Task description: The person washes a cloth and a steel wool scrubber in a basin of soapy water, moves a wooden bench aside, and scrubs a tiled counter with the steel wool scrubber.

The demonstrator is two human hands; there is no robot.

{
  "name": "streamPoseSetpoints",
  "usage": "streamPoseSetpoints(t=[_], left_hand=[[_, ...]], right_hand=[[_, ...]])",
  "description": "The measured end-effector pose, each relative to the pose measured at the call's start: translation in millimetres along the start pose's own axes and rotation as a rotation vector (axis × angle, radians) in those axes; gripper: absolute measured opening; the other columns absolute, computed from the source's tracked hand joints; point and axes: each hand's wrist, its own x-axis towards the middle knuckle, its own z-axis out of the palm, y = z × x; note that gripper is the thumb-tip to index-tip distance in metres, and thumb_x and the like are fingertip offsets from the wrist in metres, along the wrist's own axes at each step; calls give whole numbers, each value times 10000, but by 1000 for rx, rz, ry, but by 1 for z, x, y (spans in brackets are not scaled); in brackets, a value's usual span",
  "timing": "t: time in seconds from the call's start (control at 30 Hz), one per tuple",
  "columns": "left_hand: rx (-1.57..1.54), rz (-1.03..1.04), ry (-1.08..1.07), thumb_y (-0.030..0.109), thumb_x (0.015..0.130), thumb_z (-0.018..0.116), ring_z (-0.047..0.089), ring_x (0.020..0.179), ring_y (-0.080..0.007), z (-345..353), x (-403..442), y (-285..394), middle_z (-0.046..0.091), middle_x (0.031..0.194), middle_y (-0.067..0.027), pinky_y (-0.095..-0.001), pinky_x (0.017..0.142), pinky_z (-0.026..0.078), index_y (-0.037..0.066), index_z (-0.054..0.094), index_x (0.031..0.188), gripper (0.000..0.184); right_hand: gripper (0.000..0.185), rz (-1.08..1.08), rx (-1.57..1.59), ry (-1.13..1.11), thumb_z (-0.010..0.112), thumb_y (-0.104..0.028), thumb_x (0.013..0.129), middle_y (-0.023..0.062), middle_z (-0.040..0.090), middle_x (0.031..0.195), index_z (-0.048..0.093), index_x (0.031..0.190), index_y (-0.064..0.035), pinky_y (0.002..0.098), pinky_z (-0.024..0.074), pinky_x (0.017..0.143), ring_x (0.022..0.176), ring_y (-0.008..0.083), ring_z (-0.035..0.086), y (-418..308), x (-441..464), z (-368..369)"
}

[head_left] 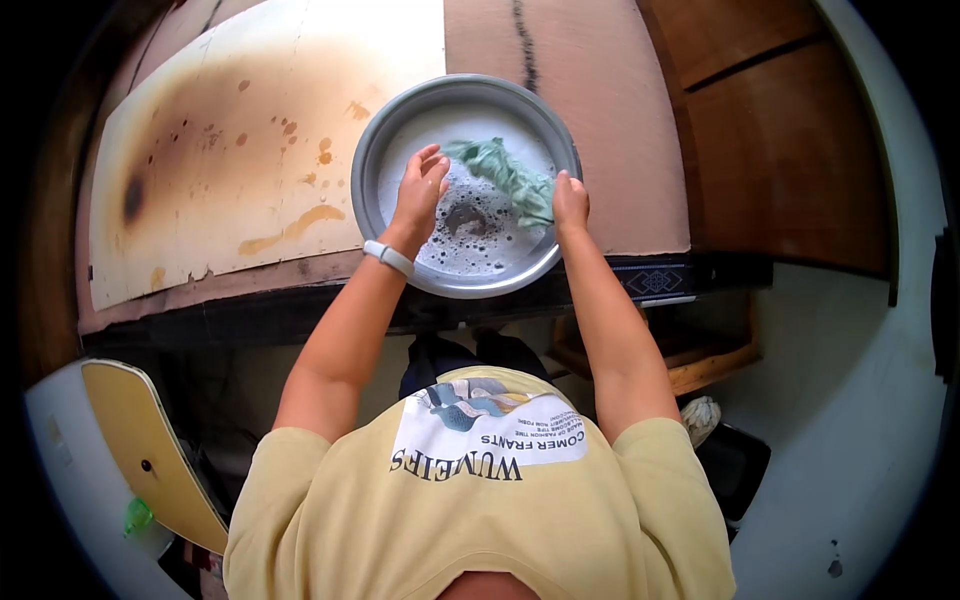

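Note:
A round grey metal basin (368, 190) holds soapy water with white foam and dark bubbles. Stretched across the basin is a wet, crumpled green cloth (505, 178), its far end reaching toward the upper middle. My right hand (571, 203) is closed on the near right end of this cloth, just at the basin's right rim; its fingertips are partly hidden. Over the left side of the foam hovers my left hand (421, 188), fingers apart and curved, with nothing in them. The cloth's far end lies close to its fingertips, and I cannot tell whether they touch.
The basin rests at the front edge of a pinkish table (625, 150). A white board (230, 130) with brown scorch marks and stains covers the left. Below left is a yellow wooden chair back (150, 450). A brown wooden cabinet (790, 150) stands on the right.

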Motion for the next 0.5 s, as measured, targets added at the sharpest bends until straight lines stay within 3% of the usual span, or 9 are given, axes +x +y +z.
streamPoseSetpoints(t=[0.07, 0.1, 0.13, 0.2, 0.27, 0.3, 0.33, 0.43, 0.5], left_hand=[[-5, -151, 2, 188, 856, 517, 486, 1000, -197, -9, 8, -2, 505, 1036, -96, -309, 843, 415, 16, 455, 1133, 332], [-93, -243, -82, 199, 847, 523, 493, 1015, -227, -18, 10, -17, 508, 1049, -137, -355, 897, 410, -17, 466, 1103, 340], [-184, -433, -19, 184, 852, 493, 499, 1020, -274, -12, 4, -19, 512, 1066, -176, -419, 938, 386, -45, 485, 1046, 300], [-379, -814, 155, 151, 854, 452, 464, 1071, -320, -6, 2, -46, 475, 1125, -203, -462, 954, 366, -58, 447, 1064, 296], [-351, -958, 222, 142, 850, 431, 374, 1161, -346, 4, -9, -58, 371, 1240, -224, -475, 983, 317, -38, 377, 1142, 347], [-367, -898, 172, 147, 838, 440, 237, 1255, -354, 7, -20, -52, 181, 1365, -223, -487, 1014, 245, -3, 248, 1255, 482], [-369, -897, 172, 147, 838, 440, 237, 1255, -354, 7, -19, -52, 181, 1365, -223, -487, 1014, 245, -3, 248, 1255, 482], [-393, -898, 327, 121, 820, 456, 132, 1303, -346, -2, -17, -56, -11, 1431, -163, -498, 1017, 213, 54, 53, 1357, 675], [-389, -899, 339, 138, 827, 442, 130, 1305, -339, -9, -14, -55, -1, 1432, -158, -505, 1017, 204, 57, 54, 1358, 662]], right_hand=[[366, -184, -194, -113, 483, -288, 786, 215, 553, 1069, 573, 1048, -49, 381, 402, 856, 988, 357, 523, 7, -9, 7], [394, -460, -404, -154, 504, -211, 765, 200, 477, 1183, 515, 1138, -86, 392, 387, 892, 1052, 370, 476, 10, -19, 7], [394, -466, -407, -163, 504, -211, 765, 200, 477, 1183, 515, 1138, -86, 392, 387, 892, 1052, 370, 476, 15, -29, 13], [358, -478, -763, -277, 496, -182, 759, 185, 469, 1186, 546, 1102, -95, 397, 390, 899, 1051, 369, 473, 25, -46, 31], [338, -526, -987, -601, 500, -170, 748, 161, 477, 1184, 563, 1073, -101, 402, 400, 893, 1039, 370, 481, 23, -55, 42], [325, -556, -1035, -665, 513, -175, 735, 146, 487, 1175, 574, 1046, -103, 407, 405, 882, 1033, 360, 486, 21, -58, 47], [325, -557, -1038, -665, 513, -175, 735, 146, 487, 1175, 574, 1046, -103, 407, 405, 882, 1033, 360, 486, 20, -57, 45], [348, -292, -867, -513, 542, -201, 712, 153, 517, 1123, 569, 1031, -63, 398, 400, 885, 1069, 327, 467, 17, -50, 40], [356, -324, -852, -428, 553, -208, 705, 162, 520, 1120, 566, 1022, -46, 402, 396, 889, 1084, 325, 454, 19, -55, 47]])
